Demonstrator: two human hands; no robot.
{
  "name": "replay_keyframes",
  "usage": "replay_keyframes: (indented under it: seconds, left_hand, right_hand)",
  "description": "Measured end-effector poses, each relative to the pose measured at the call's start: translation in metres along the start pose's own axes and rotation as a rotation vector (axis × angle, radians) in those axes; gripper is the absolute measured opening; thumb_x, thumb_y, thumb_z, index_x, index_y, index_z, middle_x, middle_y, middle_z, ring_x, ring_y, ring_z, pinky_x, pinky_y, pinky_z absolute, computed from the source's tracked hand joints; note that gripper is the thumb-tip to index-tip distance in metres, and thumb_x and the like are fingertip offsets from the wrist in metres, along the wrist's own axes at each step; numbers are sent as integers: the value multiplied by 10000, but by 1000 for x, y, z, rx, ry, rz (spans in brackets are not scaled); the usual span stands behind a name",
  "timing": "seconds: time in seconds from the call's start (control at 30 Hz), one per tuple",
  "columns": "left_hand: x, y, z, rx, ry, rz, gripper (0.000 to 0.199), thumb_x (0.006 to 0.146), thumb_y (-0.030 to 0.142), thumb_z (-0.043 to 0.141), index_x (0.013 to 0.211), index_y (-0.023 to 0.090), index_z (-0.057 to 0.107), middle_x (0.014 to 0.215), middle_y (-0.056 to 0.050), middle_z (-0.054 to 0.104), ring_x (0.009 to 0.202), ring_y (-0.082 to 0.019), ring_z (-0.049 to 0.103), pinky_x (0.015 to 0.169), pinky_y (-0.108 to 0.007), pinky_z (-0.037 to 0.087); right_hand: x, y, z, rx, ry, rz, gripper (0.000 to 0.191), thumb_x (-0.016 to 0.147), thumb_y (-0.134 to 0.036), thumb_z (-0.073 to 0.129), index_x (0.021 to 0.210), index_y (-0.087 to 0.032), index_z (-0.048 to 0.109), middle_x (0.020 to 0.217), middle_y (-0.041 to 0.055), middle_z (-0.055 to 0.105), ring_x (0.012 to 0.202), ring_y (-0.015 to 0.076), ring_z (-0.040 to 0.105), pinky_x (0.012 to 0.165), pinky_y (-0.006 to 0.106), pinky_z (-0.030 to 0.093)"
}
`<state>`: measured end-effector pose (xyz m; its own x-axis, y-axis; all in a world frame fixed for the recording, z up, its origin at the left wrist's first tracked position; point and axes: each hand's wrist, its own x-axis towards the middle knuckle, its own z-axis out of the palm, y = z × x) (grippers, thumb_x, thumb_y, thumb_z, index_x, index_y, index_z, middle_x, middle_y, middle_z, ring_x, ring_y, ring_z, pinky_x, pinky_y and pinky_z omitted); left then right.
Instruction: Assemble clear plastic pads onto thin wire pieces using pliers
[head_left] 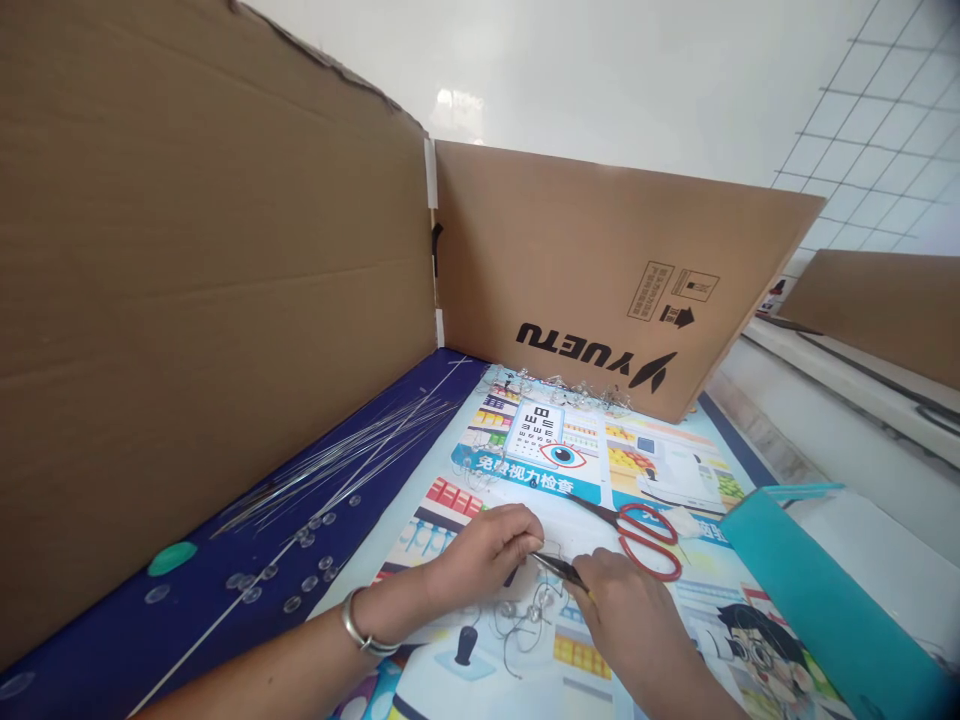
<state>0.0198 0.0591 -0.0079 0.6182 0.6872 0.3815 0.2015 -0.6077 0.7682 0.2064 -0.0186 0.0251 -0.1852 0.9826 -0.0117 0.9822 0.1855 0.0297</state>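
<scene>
My left hand (pixel 499 548) is closed in a pinch on a thin wire (pixel 512 650), most of which its fingertips hide. Clear round beads (pixel 534 612) hang or lie along this wire just below the hands. In my right hand (pixel 634 610) is a pair of pliers (pixel 556 568); its dark narrow jaws point left and reach my left fingertips. Whether the jaws grip the wire cannot be made out. Beyond the right hand, scissors (pixel 649 540) with red handles lie on the printed sheet (pixel 420 590).
Tall cardboard panels (pixel 225 240) stand at the left and back. Loose clear beads (pixel 310 583), straight wires (pixel 337 455) and a green oval piece (pixel 172 558) lie on the blue surface at left. Beaded wire pieces (pixel 592 395) rest by the back panel. A teal box (pixel 817 590) stands right.
</scene>
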Motion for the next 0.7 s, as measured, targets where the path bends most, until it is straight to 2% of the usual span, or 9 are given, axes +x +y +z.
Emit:
replay_keyframes:
  seconds: [0.13, 0.33, 0.47, 0.6, 0.7]
  left_hand:
    - [2, -3, -1, -112, -56, -82, 163, 874, 177, 436, 752, 160, 543, 699, 12, 542, 636, -99, 488, 614, -202, 384]
    - [2, -4, 3, -230, -25, -220, 130, 866, 218, 458, 783, 160, 540, 658, 23, 528, 621, -104, 487, 592, -207, 379]
    - [2, -3, 4, -322, -40, -261, 125, 863, 251, 474, 800, 162, 534, 656, 21, 534, 626, -109, 496, 603, -217, 385]
    - [2, -4, 2, -507, -117, -295, 120, 854, 276, 506, 846, 157, 521, 683, 4, 575, 650, -114, 523, 635, -230, 403]
    - [2, -7, 2, -566, -142, -308, 144, 843, 294, 538, 875, 156, 517, 718, -14, 601, 683, -123, 545, 642, -233, 405]
  right_hand:
    - [-2, 6, 7, -30, 89, -37, 93, 847, -208, 483, 835, -235, 571, 814, 19, 578, 787, 194, 524, 659, 303, 278]
    - [-3, 8, 10, -50, 213, -48, 68, 808, -197, 535, 823, -244, 582, 791, 19, 565, 762, 191, 495, 664, 308, 267]
    - [-4, 8, 10, -53, 258, -56, 53, 798, -203, 547, 781, -243, 577, 749, 13, 554, 746, 193, 484, 653, 312, 258]
    - [-5, 9, 10, -97, 303, -43, 74, 789, -181, 549, 788, -246, 586, 747, 14, 554, 741, 193, 482, 654, 314, 252]
    - [-4, 10, 11, -125, 305, -40, 81, 789, -176, 551, 796, -245, 592, 750, 17, 555, 750, 196, 484, 661, 315, 252]
